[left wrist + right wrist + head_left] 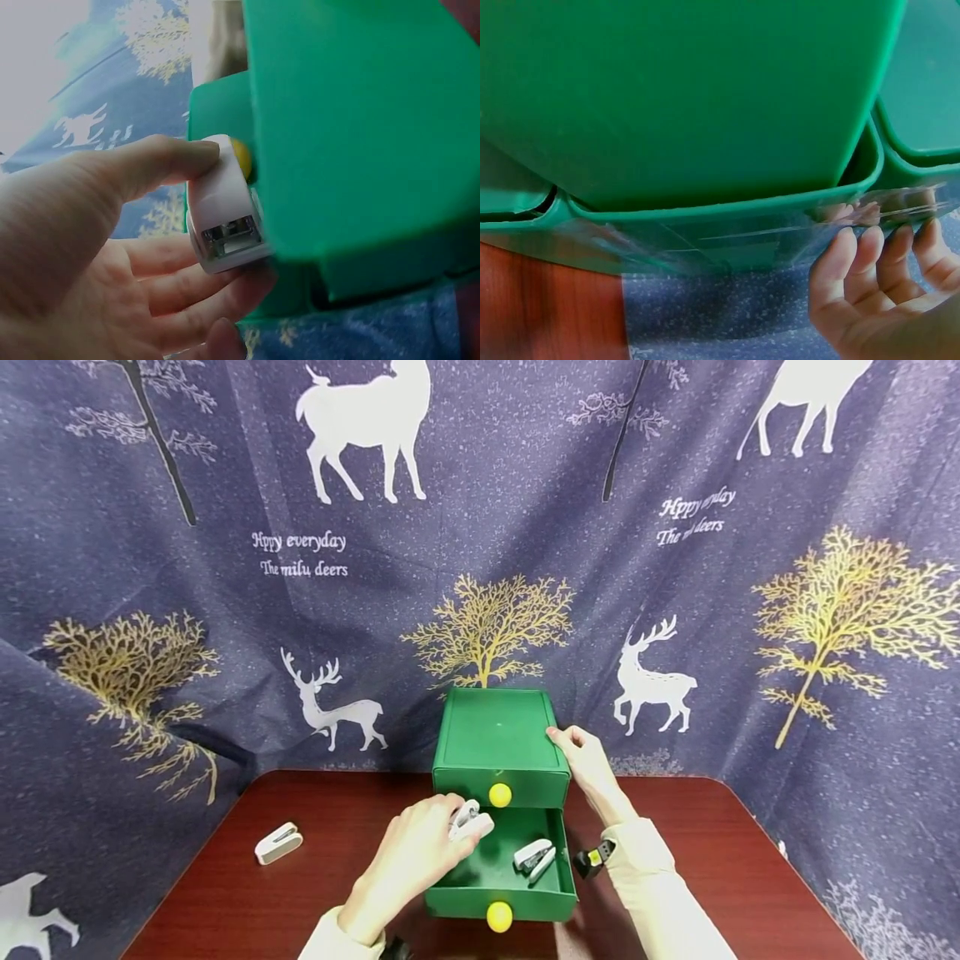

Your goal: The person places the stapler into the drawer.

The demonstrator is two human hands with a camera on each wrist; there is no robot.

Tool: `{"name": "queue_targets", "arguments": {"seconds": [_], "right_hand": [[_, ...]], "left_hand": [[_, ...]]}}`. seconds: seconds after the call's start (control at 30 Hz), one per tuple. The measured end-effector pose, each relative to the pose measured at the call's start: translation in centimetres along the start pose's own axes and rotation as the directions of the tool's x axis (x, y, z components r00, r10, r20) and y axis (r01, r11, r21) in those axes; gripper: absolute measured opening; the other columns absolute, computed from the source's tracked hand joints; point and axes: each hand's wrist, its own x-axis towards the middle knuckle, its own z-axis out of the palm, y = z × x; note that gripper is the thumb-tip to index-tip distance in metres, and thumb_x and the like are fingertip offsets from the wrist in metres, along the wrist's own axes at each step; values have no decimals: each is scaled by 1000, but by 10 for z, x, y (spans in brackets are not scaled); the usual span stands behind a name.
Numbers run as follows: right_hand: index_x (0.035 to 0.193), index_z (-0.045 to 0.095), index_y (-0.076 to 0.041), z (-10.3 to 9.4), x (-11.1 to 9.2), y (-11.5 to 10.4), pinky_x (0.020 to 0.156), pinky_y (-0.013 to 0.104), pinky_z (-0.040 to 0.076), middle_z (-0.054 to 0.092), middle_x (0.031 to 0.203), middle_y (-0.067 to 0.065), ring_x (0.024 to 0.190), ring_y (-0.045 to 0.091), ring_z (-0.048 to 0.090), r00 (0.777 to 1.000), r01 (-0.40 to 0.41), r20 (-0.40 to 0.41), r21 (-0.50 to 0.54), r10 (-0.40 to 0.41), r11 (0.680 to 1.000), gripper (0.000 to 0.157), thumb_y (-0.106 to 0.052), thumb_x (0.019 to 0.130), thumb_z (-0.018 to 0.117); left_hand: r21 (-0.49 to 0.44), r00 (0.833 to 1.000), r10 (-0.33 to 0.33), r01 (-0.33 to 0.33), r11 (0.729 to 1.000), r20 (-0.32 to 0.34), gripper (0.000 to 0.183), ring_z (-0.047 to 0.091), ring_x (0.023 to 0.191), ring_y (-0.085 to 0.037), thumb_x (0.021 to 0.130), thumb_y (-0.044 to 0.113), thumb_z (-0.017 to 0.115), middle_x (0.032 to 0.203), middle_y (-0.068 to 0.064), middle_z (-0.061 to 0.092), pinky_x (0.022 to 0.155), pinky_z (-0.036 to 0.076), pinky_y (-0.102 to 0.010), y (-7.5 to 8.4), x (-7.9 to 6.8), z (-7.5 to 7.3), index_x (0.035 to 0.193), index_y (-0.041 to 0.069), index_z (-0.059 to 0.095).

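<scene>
My left hand (416, 847) pinches a white stapler (470, 820) over the left part of the pulled-out lower drawer (495, 902). In the left wrist view, the thumb lies on top of this stapler (221, 180) and the fingers are beneath it, right beside the green cabinet. A second white stapler (534, 858) lies in the drawer's right side. My right hand (588, 764) touches the right side of the green drawer cabinet (498, 727) near its top. The right wrist view shows the right fingertips (842, 244) against the cabinet's side, holding nothing.
Another white stapler (278, 843) lies on the red-brown table (337, 806) at the left. The closed upper drawer bears a yellow knob (500, 795), and a second yellow knob (499, 917) is on the lower one. A patterned dark cloth (495, 527) hangs behind the table.
</scene>
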Motion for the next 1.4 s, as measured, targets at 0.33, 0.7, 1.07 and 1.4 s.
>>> {"name": "queue_targets", "arguments": {"seconds": [0.33,0.7,1.07,1.4], "right_hand": [[74,54,-10,1,0,-1,60,25,41,47,63,-3,63,13,48,1000,-5,2,8,5,1000,36,-38,94,66],[73,54,-10,-1,-1,-1,55,24,39,47,61,-3,58,12,47,1000,-11,-9,20,12,1000,36,-37,94,66],[71,51,-10,-2,-2,-1,56,25,39,47,62,-3,61,12,45,1000,1,-21,14,0,1000,39,-38,93,66],[73,54,-10,-1,-1,-1,58,24,41,50,63,-3,62,12,48,1000,5,-4,20,-4,1000,36,-38,93,66]], "left_hand": [[-16,998,18,-17,1000,59,20,47,57,-12,81,33,74,69,10,50,51,40,-29,6,6,20,85,17,62],[25,997,14,-16,1000,73,25,51,58,-18,80,30,76,68,3,51,51,42,-35,18,6,39,79,12,58],[72,1000,-26,25,997,10,33,58,62,-26,82,39,75,70,-2,57,52,47,-39,25,6,56,77,10,60],[109,997,-80,82,991,-19,34,60,63,-29,80,36,79,69,-6,58,53,49,-41,30,6,61,76,8,61]]}}
